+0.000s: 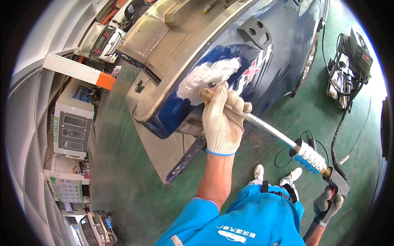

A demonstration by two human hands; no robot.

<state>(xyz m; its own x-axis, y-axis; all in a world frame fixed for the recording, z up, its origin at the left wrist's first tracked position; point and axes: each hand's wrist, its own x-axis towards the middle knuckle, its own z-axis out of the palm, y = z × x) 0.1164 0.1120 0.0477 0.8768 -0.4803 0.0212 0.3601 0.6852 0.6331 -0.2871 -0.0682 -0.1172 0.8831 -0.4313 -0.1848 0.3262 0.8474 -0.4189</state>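
Observation:
My left hand (221, 123), in a white knit glove with blue trim, is closed round the front of a long slide-hammer dent puller (275, 133). A tan, blocky tip (206, 95) shows at its fingers, by a bare, silvery patch (199, 80) on the blue truck side panel (166, 117). Whether the tip touches the metal is hard to tell. Along the rod sits a ribbed sliding weight (310, 158), silver and blue. My right hand (328, 201), in a grey and pale glove, is wrapped round the puller's pistol grip (337, 184) at the lower right.
A black coiled cable (337, 143) runs from the grip up to a welding machine (358, 51) on a cart at right. The truck bed (164, 45) lies open at top. A lowered tailgate (164, 151) juts out. A thin cable (283, 164) loops on the green floor.

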